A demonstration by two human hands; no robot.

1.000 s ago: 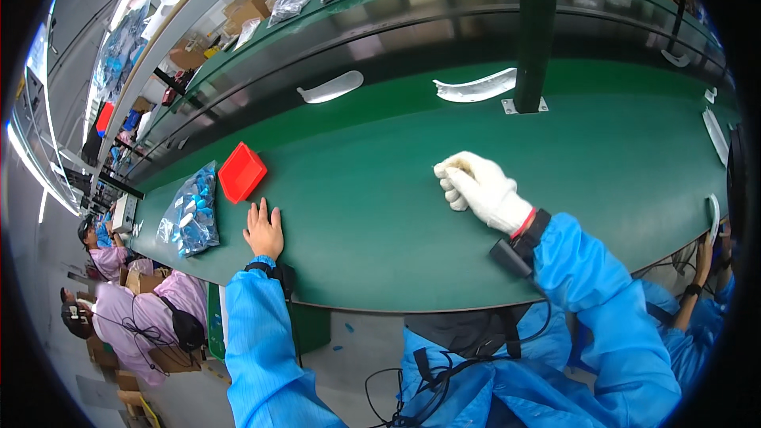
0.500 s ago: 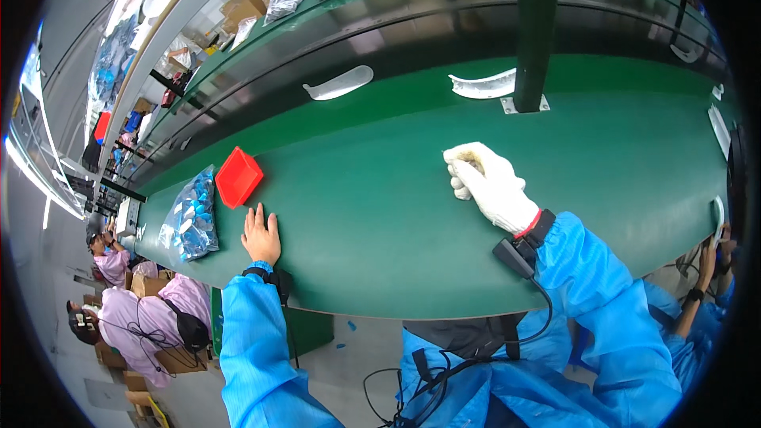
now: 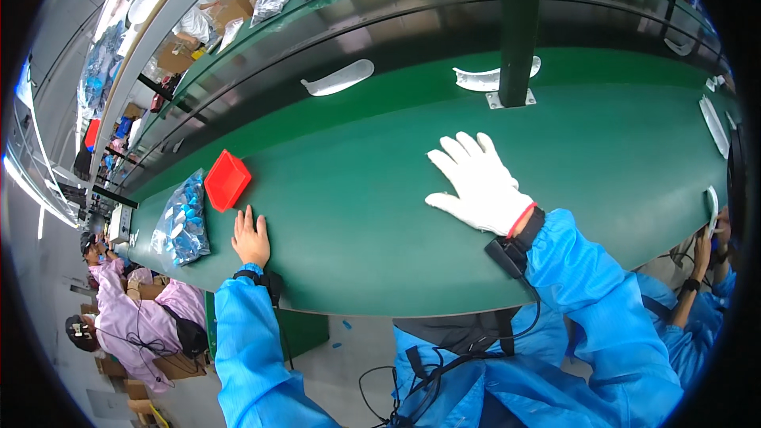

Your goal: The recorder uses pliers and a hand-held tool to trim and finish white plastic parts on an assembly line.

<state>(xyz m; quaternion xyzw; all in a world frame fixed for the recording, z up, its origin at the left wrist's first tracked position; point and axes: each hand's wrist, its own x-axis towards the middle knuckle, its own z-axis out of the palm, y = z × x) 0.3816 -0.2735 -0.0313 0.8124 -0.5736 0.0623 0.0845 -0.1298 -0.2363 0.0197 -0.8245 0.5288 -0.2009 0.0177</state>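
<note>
My right hand [image 3: 479, 182], in a white knitted glove with a red cuff edge, is over the green table [image 3: 357, 214], fingers spread and nothing in them. Bare, my left hand [image 3: 252, 239] rests on the table near its front edge, fingers stretched out. Just beyond the left fingertips sits an empty red plastic bin [image 3: 227, 181]. A clear plastic bag [image 3: 182, 218] of small blue and white pieces lies to the left of the bin. Both wrists wear black straps, and a cable runs down from the right one.
A green post [image 3: 519, 32] rises from the table's far side, partly hiding a curved white part [image 3: 477, 79]. Another such part [image 3: 338, 78] lies on the moving-belt strip to its left. Several white parts [image 3: 714, 127] sit at the right end, beside a co-worker's hands [image 3: 704, 250]. Co-workers in pink stand at left.
My gloved right hand has unfolded from a closed pinch to spread fingers. My left hand stays flat on the table. The view has shifted slightly.
</note>
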